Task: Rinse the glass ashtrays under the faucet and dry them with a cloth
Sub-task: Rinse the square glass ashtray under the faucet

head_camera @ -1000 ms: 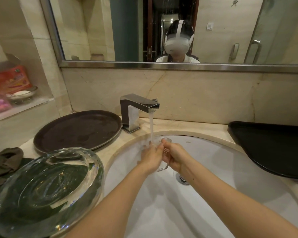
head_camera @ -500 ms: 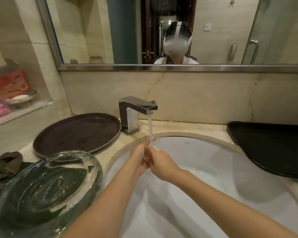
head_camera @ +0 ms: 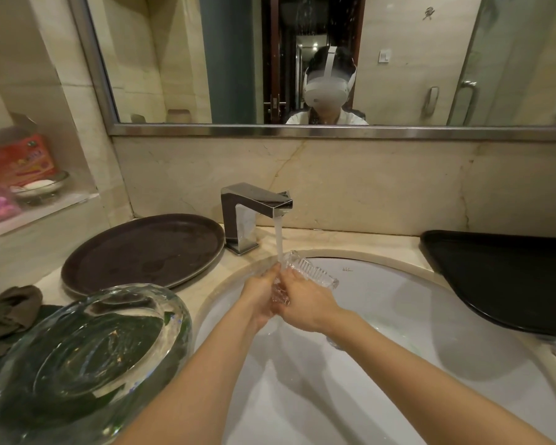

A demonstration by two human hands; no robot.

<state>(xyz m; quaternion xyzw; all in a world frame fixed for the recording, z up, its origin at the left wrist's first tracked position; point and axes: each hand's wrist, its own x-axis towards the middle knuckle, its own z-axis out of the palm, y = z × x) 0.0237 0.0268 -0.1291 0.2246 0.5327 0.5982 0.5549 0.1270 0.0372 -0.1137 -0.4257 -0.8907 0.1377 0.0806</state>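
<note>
1. Both hands are working together over the sink (head_camera: 430,332), just under the faucet (head_camera: 257,205), and the water stream (head_camera: 279,242) is falling onto the glass between them.
2. The small ribbed glass ashtray (head_camera: 308,272) is standing on its edge, not flat. Its long axis is running from the hands away and to the right, toward the far rim of the basin.
3. The left hand (head_camera: 260,295) is curling its fingers round the near left part of the ashtray, and the right hand (head_camera: 305,300) is gripping it from the right side. The palms are turning toward each other with the glass between them.
4. Both hands are equally near to the ashtray, because both are touching it; most of the glass is sticking out beyond the right hand.
5. The big glass ashtray (head_camera: 87,358) is waiting on the counter at the left, well apart from the stream, so the left hand is nearer to it.
6. The brown cloth (head_camera: 8,311) is lying farther left, beside the big ashtray. In my judgement, the drying step is not yet begun.
</note>
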